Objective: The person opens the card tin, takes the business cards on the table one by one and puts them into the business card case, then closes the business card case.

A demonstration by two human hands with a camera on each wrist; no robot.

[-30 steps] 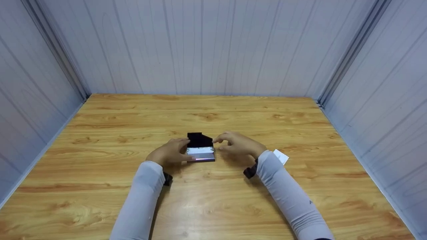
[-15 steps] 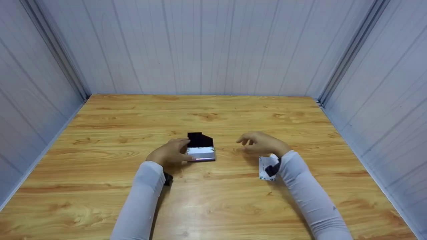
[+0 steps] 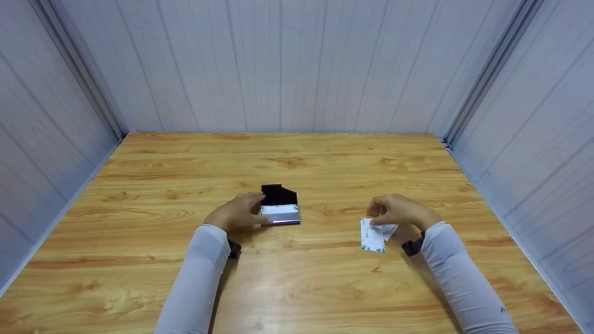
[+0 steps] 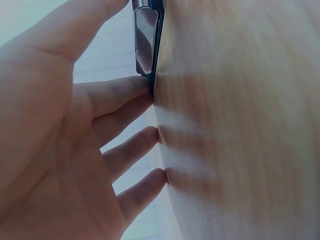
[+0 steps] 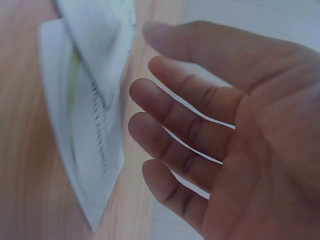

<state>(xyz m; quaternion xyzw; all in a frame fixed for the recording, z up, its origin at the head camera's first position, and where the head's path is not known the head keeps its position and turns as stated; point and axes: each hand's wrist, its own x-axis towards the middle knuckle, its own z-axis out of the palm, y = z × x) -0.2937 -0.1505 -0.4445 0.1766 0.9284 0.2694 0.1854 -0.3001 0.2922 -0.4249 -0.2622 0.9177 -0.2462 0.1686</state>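
Two loose cards (image 3: 372, 239) lie overlapping on the table (image 3: 297, 287) under your right hand (image 3: 400, 211), its curved fingers parted and holding nothing; your left hand (image 3: 236, 212) spreads its fingers against the card case (image 3: 287, 217). Expect light, easily creased cards: pinch opposite edges gently.

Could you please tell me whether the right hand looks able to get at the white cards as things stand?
Probably yes: the right hand is very close to the overlapping white cards, its fingers hold nothing, and nothing visible blocks the way.
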